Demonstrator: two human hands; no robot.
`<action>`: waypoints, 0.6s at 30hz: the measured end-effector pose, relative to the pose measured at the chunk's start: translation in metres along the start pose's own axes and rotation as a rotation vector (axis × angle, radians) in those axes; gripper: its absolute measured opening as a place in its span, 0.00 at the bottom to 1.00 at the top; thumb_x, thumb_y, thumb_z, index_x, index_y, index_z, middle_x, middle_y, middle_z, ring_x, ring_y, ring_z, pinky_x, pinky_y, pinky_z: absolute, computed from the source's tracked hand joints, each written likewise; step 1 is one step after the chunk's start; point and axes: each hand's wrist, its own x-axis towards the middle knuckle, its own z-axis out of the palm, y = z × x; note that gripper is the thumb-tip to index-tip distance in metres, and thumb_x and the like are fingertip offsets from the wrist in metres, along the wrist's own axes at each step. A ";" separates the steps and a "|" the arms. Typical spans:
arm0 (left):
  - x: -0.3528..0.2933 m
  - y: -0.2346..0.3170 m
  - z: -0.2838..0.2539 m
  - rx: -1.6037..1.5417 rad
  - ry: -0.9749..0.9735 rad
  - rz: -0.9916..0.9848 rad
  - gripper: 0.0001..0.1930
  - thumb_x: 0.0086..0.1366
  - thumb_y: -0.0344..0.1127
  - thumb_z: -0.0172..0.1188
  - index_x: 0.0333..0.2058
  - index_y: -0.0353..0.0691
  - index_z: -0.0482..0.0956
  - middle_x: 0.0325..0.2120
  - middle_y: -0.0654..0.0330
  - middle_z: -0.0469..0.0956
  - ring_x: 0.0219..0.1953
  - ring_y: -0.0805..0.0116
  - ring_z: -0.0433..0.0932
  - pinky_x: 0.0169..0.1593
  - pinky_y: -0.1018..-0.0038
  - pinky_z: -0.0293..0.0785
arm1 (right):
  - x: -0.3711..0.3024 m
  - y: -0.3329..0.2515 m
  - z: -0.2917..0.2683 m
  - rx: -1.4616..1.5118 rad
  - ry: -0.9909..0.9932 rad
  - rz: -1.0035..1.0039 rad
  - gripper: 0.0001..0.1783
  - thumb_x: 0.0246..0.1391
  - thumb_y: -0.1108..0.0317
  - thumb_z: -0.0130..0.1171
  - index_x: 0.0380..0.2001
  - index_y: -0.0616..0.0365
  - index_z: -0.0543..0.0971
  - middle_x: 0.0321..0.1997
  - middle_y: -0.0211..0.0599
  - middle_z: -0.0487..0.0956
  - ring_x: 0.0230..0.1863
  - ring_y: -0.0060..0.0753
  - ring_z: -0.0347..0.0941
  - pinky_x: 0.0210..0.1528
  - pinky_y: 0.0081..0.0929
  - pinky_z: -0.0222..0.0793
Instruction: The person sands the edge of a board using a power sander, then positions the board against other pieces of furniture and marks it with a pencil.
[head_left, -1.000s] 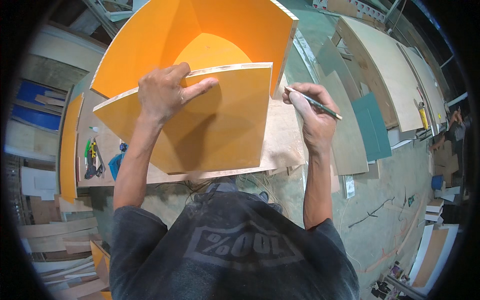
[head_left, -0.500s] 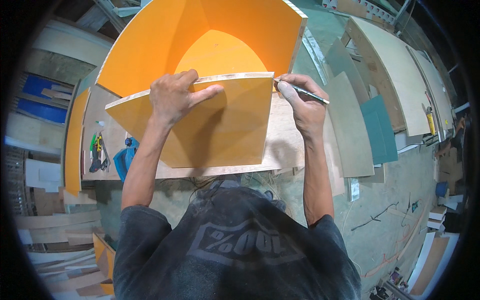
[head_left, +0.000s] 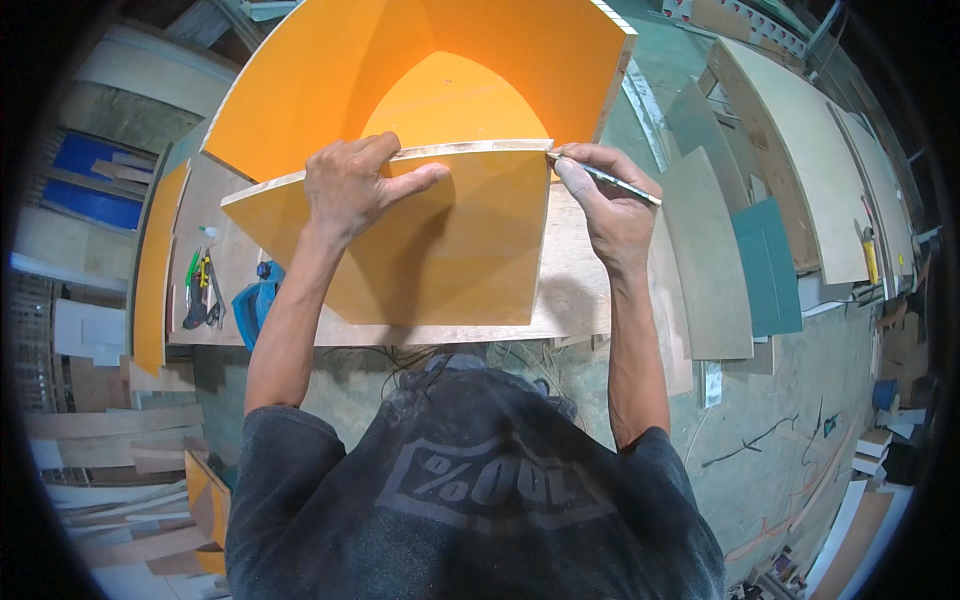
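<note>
Orange panel point(head_left: 450, 250): wood board with a smooth, matt orange laminate face; top edge raw and pale, showing bare plywood. Orange cabinet shell point(head_left: 480, 60): same smooth orange coating, faint sheen where light falls. Pencil point(head_left: 610, 180): slim, dark, slightly glossy barrel. Surface point(head_left: 580, 290): bare plywood, light brown, dull, visibly grained. Grey-green sheets point(head_left: 765, 265): flat, matt boards, smooth-faced. Pale sheets point(head_left: 790, 150): unfinished wood, dull tan. Blue tool point(head_left: 255, 300): plastic casing, mild gloss. Shirt point(head_left: 470, 500): dark cloth, matt, dusted pale with a faded print. Floor point(head_left: 790, 420): rough greenish concrete, stained and scuffed. Offcuts point(head_left: 100, 440): raw timber strips, rough-sawn, unpainted.
</note>
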 end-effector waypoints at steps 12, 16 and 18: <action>-0.002 0.000 0.001 -0.005 0.039 0.012 0.30 0.54 0.69 0.71 0.23 0.42 0.82 0.13 0.61 0.75 0.18 0.64 0.77 0.24 0.67 0.69 | -0.003 -0.004 0.005 -0.110 0.041 -0.062 0.09 0.58 0.74 0.70 0.40 0.67 0.85 0.37 0.33 0.86 0.37 0.18 0.79 0.42 0.18 0.74; -0.002 0.003 -0.001 -0.013 0.039 0.010 0.31 0.53 0.69 0.71 0.23 0.42 0.82 0.13 0.61 0.75 0.17 0.64 0.77 0.24 0.67 0.70 | -0.005 -0.007 0.006 -0.106 0.043 -0.074 0.09 0.57 0.74 0.70 0.40 0.67 0.85 0.36 0.33 0.86 0.36 0.18 0.78 0.41 0.18 0.74; -0.002 0.002 0.000 -0.019 0.058 0.025 0.31 0.53 0.69 0.71 0.23 0.42 0.82 0.12 0.61 0.75 0.17 0.64 0.77 0.23 0.67 0.70 | -0.008 -0.004 0.004 -0.120 0.041 -0.057 0.08 0.58 0.74 0.69 0.40 0.67 0.85 0.36 0.33 0.86 0.37 0.18 0.79 0.42 0.18 0.74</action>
